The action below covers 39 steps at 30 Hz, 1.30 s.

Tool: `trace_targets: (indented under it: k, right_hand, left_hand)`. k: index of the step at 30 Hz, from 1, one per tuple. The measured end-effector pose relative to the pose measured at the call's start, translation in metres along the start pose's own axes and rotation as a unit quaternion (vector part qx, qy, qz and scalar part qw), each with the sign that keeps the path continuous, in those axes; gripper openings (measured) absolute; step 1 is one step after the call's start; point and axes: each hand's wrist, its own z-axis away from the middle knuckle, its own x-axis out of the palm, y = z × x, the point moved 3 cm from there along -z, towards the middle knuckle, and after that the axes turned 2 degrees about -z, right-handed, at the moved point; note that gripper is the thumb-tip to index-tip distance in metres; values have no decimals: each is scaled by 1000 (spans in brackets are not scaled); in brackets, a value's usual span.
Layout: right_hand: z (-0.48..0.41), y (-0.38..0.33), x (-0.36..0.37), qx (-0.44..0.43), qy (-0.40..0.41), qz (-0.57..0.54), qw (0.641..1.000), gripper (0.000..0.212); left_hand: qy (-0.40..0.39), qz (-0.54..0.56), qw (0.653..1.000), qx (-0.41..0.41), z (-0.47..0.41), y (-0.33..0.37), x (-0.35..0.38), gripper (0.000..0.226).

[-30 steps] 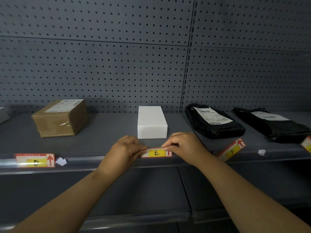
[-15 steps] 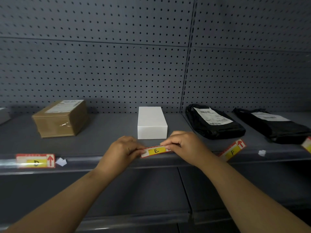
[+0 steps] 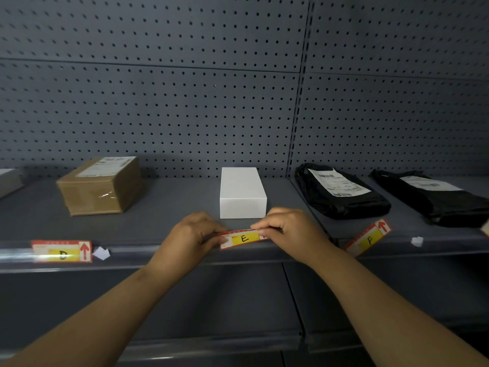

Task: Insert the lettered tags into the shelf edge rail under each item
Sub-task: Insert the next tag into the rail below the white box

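The red and yellow tag marked E point(image 3: 243, 238) is pinched at its two ends by my left hand point(image 3: 186, 237) and my right hand point(image 3: 291, 230). It sits tilted back at the shelf's front edge, just above the edge rail point(image 3: 148, 254), in front of the white box point(image 3: 242, 192). The tag marked D point(image 3: 62, 251) sits in the rail below the brown cardboard box point(image 3: 102, 185). The tag marked F point(image 3: 369, 238) lies askew on the shelf lip in front of the left black bag point(image 3: 341, 192).
A second black bag point(image 3: 434, 197) lies at the far right, with another tag's corner point(image 3: 485, 229) at the frame edge. Small white paper scraps point(image 3: 101, 253) point(image 3: 417, 241) lie on the shelf lip. Grey pegboard point(image 3: 185, 102) backs the shelf; a lower shelf point(image 3: 211, 345) is below.
The E tag has lifted slightly and tipped back from facing forward to lying flatter at the shelf edge. Both hands stay on its ends.
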Motion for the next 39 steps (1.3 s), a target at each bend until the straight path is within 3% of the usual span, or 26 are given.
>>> trace_targets:
  k: [4, 9, 27, 35, 39]
  right_hand:
    - [1, 0, -4, 1, 20, -1, 1000, 19]
    - [0, -2, -6, 0, 10, 11, 1000, 19]
    - [-2, -7, -8, -31, 16, 11, 999, 19]
    - [-1, -4, -4, -2, 9, -18, 1000, 18]
    - [-2, -2, -1, 12, -2, -23, 1000, 18]
  left_hand:
    - [11, 8, 1000, 0, -2, 1, -1, 17]
    - [19, 16, 1000, 6, -1, 0, 1, 31]
    - [58, -1, 998, 26, 2, -1, -1, 26]
    - [25, 16, 1000, 6, 2, -4, -2, 26]
    - [6, 11, 1000, -2, -1, -6, -2, 12]
